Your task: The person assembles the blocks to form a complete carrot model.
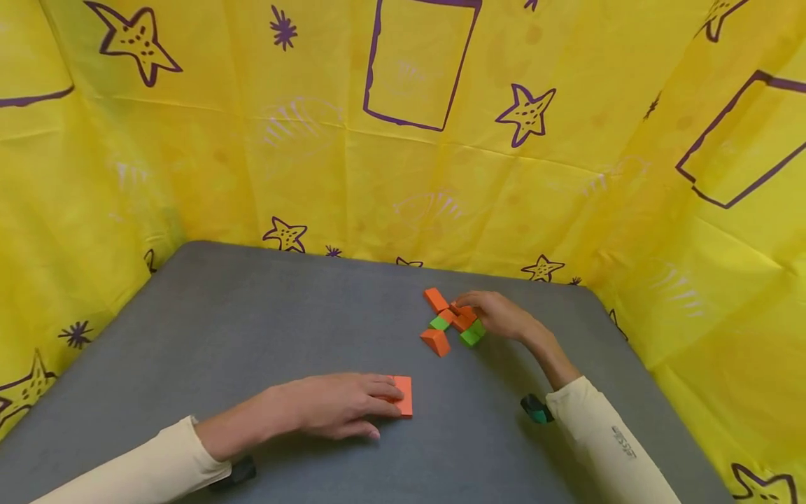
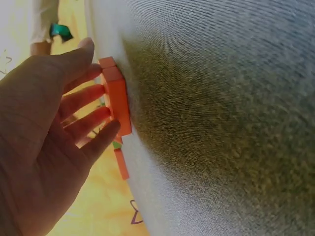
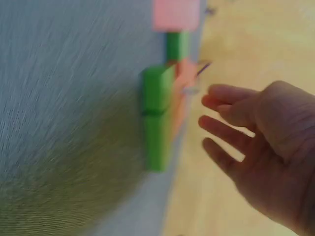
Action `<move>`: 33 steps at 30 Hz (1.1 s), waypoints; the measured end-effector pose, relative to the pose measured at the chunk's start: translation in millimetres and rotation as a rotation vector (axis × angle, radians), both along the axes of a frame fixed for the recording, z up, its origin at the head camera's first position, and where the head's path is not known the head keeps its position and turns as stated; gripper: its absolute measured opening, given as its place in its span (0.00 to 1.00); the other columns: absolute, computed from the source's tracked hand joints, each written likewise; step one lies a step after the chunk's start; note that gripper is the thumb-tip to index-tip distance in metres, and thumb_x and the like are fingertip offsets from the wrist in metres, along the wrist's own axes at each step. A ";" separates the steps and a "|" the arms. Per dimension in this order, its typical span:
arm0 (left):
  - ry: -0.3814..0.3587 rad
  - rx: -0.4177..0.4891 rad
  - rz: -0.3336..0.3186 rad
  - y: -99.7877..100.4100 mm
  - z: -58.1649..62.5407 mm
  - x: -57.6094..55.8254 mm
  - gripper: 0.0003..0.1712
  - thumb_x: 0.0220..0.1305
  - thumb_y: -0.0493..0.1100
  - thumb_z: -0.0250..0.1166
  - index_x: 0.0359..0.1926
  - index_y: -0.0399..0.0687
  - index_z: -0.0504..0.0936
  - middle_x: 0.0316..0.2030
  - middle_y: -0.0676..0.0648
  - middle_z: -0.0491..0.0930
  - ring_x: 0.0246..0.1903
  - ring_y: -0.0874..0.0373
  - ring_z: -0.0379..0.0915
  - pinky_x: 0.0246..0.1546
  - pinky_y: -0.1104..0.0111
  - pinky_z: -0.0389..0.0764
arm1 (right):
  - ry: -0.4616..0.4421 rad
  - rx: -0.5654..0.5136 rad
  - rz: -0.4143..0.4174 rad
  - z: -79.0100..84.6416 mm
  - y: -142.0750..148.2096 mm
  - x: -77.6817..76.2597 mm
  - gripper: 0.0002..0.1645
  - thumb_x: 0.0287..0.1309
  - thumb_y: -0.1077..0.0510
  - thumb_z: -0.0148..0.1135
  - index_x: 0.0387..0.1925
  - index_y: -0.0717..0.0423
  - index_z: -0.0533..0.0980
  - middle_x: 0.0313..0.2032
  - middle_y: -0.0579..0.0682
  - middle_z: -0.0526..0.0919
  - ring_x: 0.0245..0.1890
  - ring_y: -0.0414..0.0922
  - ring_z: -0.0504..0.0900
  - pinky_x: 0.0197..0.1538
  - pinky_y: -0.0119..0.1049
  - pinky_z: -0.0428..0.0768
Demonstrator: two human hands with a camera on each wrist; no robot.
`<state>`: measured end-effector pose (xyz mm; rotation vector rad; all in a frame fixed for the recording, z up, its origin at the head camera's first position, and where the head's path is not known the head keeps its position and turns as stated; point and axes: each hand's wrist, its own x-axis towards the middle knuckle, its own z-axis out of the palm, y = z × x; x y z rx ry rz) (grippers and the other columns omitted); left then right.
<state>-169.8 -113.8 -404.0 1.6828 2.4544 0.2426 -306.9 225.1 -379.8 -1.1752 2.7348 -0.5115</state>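
In the head view, the table point(image 1: 302, 308) takes the lower part of the frame, and the cloth point(image 1: 239, 140) stands behind it and along both sides. The left hand point(image 1: 343, 404) is below the centre, with its fingertips at the front blocks point(image 1: 406, 399). Farther back, right of centre, there is a group of blocks point(image 1: 446, 316): one end block point(image 1: 435, 299) lies at its upper left, a wedge point(image 1: 436, 341) at its lower left, and a touching pair point(image 1: 473, 333) at its lower right. The right hand point(image 1: 500, 315) is above the group's right side.
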 end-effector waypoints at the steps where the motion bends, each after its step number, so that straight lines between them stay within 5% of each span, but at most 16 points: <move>1: -0.012 -0.003 0.008 0.2 0.2 0.5 0.24 0.81 0.56 0.55 0.71 0.58 0.77 0.73 0.53 0.73 0.75 0.57 0.67 0.73 0.61 0.75 | -0.035 0.023 -0.009 -4.3 3.5 -5.0 0.31 0.66 0.80 0.43 0.66 0.68 0.76 0.68 0.67 0.77 0.69 0.66 0.76 0.68 0.63 0.77; 4: -0.032 -0.011 0.022 0.6 -0.2 0.8 0.23 0.80 0.55 0.57 0.70 0.59 0.78 0.72 0.54 0.73 0.74 0.58 0.67 0.73 0.62 0.75 | -0.110 0.078 -0.032 -15.0 8.9 -13.9 0.37 0.62 0.81 0.39 0.72 0.69 0.69 0.75 0.68 0.67 0.75 0.69 0.67 0.72 0.65 0.72; 11: -0.037 -0.032 0.007 0.0 2.1 -6.2 0.23 0.79 0.55 0.59 0.68 0.58 0.79 0.70 0.55 0.75 0.71 0.59 0.70 0.72 0.63 0.76 | 0.066 0.088 -0.116 -22.4 2.5 -30.7 0.28 0.66 0.76 0.48 0.67 0.73 0.73 0.69 0.73 0.73 0.71 0.71 0.71 0.71 0.67 0.72; 15: -0.005 -0.007 -0.008 1.1 2.7 -8.6 0.21 0.78 0.55 0.61 0.66 0.57 0.81 0.67 0.54 0.77 0.69 0.60 0.70 0.72 0.66 0.75 | 0.016 0.123 -0.129 -21.6 0.6 -40.9 0.34 0.62 0.74 0.55 0.71 0.72 0.69 0.71 0.72 0.71 0.72 0.70 0.70 0.73 0.66 0.70; 24: 0.018 -0.015 -0.012 6.2 7.6 -13.3 0.20 0.75 0.52 0.64 0.64 0.56 0.84 0.63 0.53 0.80 0.65 0.61 0.73 0.68 0.69 0.78 | 0.085 0.117 -0.162 -20.9 5.1 -51.4 0.30 0.57 0.64 0.70 0.62 0.70 0.77 0.53 0.65 0.85 0.48 0.58 0.80 0.54 0.58 0.82; 28: 0.096 0.000 -0.045 6.5 5.2 -14.8 0.17 0.73 0.49 0.68 0.60 0.57 0.86 0.59 0.54 0.83 0.61 0.62 0.76 0.64 0.72 0.80 | 0.167 0.095 -0.192 -14.0 3.0 -42.3 0.30 0.56 0.60 0.73 0.60 0.69 0.79 0.53 0.64 0.85 0.48 0.58 0.81 0.53 0.59 0.82; 33: 0.195 0.056 -0.080 6.3 -0.1 -16.1 0.15 0.70 0.47 0.70 0.56 0.59 0.89 0.53 0.56 0.85 0.54 0.63 0.79 0.58 0.76 0.82 | 0.192 0.056 -0.186 6.5 -5.8 -3.9 0.30 0.57 0.58 0.74 0.60 0.66 0.80 0.58 0.64 0.84 0.59 0.64 0.80 0.61 0.66 0.79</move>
